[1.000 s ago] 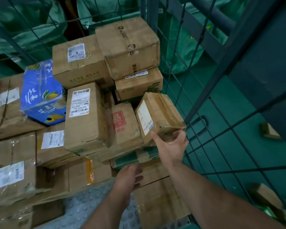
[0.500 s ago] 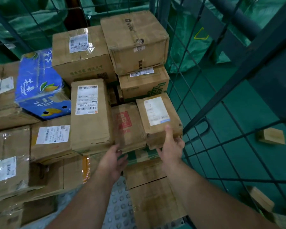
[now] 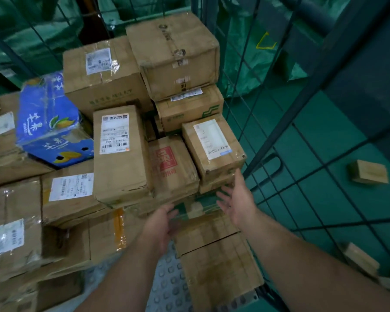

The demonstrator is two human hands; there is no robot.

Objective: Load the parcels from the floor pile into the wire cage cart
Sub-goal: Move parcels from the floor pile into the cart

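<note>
Inside the wire cage cart (image 3: 277,140) cardboard parcels are stacked in layers. A small brown parcel with a white label (image 3: 213,146) lies flat at the right side of the stack, next to a parcel with a red stamp (image 3: 170,166). My right hand (image 3: 238,199) hovers just below that small parcel with fingers spread, holding nothing. My left hand (image 3: 160,224) is lower, above a flat box (image 3: 208,230), fingers relaxed and empty.
A blue printed carton (image 3: 51,127) lies tilted at the left among taller boxes (image 3: 173,52). The cage's mesh wall runs along the right. Outside it, loose parcels (image 3: 368,172) lie on the green floor, one more parcel (image 3: 360,260) lower down. Green sacks (image 3: 245,52) stand behind.
My right hand turned the small parcel flat onto the stack, let go of it and drew back. My left hand rose toward the stack, then pulled back a little.
</note>
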